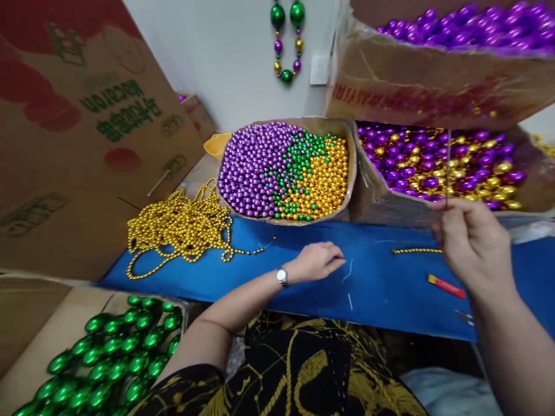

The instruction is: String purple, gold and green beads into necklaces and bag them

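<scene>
L hand (318, 261) is hanging just nearside of the mixed-bead box (352, 156), palm down, fingers curling loosely twd thumb; can't tell if it's pinching anything. Watch (281, 276) is circling that wrist. R hand (474, 242) is standing raised, nearside & well R of the box, fist closing tight on a thin strand (448, 167) that's pointing abt straight up. Gold bead strings (177, 225) are lying heaped just L of the box; short gold length (418, 251) is lying nearside R of it, partly behind R hand. Blue worktop (373, 300) is running along the box's near side, w/ red-&-yellow packet (446, 286) lying nearside R. Purple-&-gold box (381, 203) is sitting next to it on R; big carton (65, 173) is leaning far L. Behind, pale wall (243, 46) is carrying a hanging necklace (287, 77).
</scene>
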Demonstrator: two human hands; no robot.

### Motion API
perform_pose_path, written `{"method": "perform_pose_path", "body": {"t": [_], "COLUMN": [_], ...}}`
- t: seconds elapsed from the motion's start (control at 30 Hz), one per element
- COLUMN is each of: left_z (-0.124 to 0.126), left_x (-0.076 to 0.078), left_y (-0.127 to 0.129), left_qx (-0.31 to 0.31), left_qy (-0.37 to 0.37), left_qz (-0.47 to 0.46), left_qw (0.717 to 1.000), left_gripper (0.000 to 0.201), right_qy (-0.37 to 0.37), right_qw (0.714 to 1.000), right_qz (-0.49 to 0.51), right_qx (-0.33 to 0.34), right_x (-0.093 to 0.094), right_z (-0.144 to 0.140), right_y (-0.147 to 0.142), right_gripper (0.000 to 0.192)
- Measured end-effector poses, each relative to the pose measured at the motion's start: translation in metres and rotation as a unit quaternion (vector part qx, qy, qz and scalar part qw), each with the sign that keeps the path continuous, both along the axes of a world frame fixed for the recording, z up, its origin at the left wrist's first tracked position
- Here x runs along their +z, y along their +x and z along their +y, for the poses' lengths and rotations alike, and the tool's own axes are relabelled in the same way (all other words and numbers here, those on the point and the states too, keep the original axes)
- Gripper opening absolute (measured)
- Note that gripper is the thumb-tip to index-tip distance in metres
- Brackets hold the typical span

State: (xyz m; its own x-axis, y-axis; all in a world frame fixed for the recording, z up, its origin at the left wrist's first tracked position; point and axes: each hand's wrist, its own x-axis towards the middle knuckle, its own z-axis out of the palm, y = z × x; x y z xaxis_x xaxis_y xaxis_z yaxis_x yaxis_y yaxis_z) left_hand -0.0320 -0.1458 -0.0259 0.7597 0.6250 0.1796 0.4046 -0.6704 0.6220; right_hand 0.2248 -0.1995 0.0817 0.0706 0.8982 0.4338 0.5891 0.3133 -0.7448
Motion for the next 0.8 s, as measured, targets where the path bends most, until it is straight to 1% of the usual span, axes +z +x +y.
{"method": "perform_pose_path", "body": {"t": [0.03, 0.1, 0.13, 0.2, 0.27, 0.33, 0.4, 0.5, 0.53, 0.57, 0.6, 0.63, 0.67, 0.7, 0.73, 0.77, 0.8], "left_z": [0.01, 0.037, 0.054, 0.087, 0.114, 0.13, 0.136, 0.131, 0.127, 0.123, 0.117, 0.11, 0.103, 0.096, 0.089, 0.083, 0.077], "left_x": [0.013, 0.036, 0.044, 0.054, 0.054, 0.051, 0.048, 0.047, 0.048, 0.05, 0.051, 0.053, 0.054, 0.055, 0.056, 0.056, 0.056], "left_y": [-0.013, -0.036, -0.045, -0.054, -0.054, -0.049, -0.043, -0.039, -0.039, -0.04, -0.04, -0.039, -0.038, -0.036, -0.034, -0.031, -0.028], "left_qx": [0.01, 0.072, 0.113, 0.183, 0.207, 0.199, 0.19, 0.182, 0.182, 0.185, 0.185, 0.179, 0.167, 0.152, 0.137, 0.125, 0.119], "left_qy": [0.02, 0.064, 0.089, 0.124, 0.121, 0.1, 0.085, 0.085, 0.068, 0.025, -0.045, -0.137, -0.236, -0.324, -0.389, -0.434, -0.464], "left_qz": [-0.014, -0.007, 0.021, 0.123, 0.233, 0.292, 0.296, 0.273, 0.233, 0.159, 0.054, -0.071, -0.196, -0.296, -0.361, -0.401, -0.426], "left_qw": [1.0, 0.995, 0.989, 0.967, 0.943, 0.93, 0.932, 0.941, 0.953, 0.97, 0.98, 0.972, 0.937, 0.886, 0.837, 0.797, 0.768], "left_gripper": [0.025, 0.025, 0.025, 0.024, 0.023, 0.019, 0.014, 0.018, 0.019, 0.019, 0.02, 0.021, 0.022, 0.023, 0.024, 0.024, 0.023], "right_qy": [-0.009, -0.033, -0.047, -0.074, -0.09, -0.082, -0.052, 0.006, 0.022, 0.037, 0.051, 0.065, 0.08, 0.096, 0.11, 0.123, 0.133], "right_qw": [1.0, 0.999, 0.999, 0.997, 0.996, 0.996, 0.997, 0.995, 0.993, 0.992, 0.991, 0.989, 0.987, 0.985, 0.983, 0.981, 0.978], "right_qz": [0.004, 0.01, 0.012, 0.013, 0.007, -0.016, -0.053, -0.101, -0.111, -0.119, -0.125, -0.131, -0.136, -0.141, -0.146, -0.153, -0.16], "right_qx": [-0.003, -0.009, -0.011, -0.014, -0.011, -0.006, -0.003, 0.006, 0.011, 0.016, 0.019, 0.02, 0.018, 0.015, 0.01, 0.005, 0.001], "right_x": [-0.014, -0.041, -0.054, -0.075, -0.09, -0.096, -0.095, -0.093, -0.093, -0.093, -0.094, -0.095, -0.096, -0.097, -0.097, -0.097, -0.097], "right_z": [-0.002, -0.005, -0.006, -0.007, -0.007, -0.006, -0.004, -0.003, -0.003, -0.003, -0.003, -0.002, -0.002, -0.001, 0.0, 0.001, 0.003], "right_y": [-0.006, -0.019, -0.025, -0.036, -0.046, -0.054, -0.06, -0.066, -0.067, -0.068, -0.069, -0.07, -0.07, -0.071, -0.071, -0.071, -0.07], "right_gripper": [0.037, 0.037, 0.037, 0.034, 0.032, 0.029, 0.026, 0.02, 0.019, 0.018, 0.017, 0.016, 0.016, 0.016, 0.016, 0.016, 0.015]}}
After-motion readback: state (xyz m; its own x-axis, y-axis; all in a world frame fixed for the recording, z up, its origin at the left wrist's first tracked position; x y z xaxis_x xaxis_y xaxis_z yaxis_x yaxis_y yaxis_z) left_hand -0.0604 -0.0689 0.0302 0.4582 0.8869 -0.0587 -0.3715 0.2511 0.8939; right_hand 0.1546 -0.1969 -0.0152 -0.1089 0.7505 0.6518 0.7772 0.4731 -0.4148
